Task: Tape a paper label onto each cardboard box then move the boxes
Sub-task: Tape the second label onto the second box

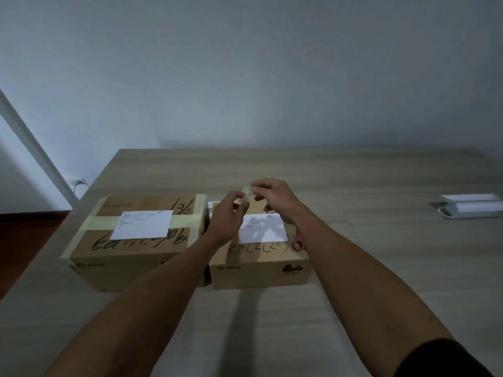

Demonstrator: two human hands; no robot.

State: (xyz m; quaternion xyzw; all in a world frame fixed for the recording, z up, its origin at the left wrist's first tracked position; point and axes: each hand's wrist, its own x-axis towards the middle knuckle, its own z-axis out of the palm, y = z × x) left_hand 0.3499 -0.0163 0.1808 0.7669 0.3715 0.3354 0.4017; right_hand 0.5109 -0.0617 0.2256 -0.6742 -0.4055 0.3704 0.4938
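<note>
A short piece of clear tape (248,192) is held above the far edge of the right cardboard box (260,263). The right hand (275,197) pinches its upper end between thumb and fingertips; the left hand (227,213) pinches its lower end, so each grip is closed on the tape. A white paper label (262,232) lies on top of the right box, below the hands and partly shaded by them. A red object (298,244) lies on the box top at the label's right, mostly hidden by the right forearm; its type cannot be determined.

The left cardboard box (130,257) stands just beside the right box. It carries a white label (143,224) over a band of pale packing tape. Both boxes rest on the wooden bench (381,268). A white device (471,209) lies well apart at the bench's right edge.
</note>
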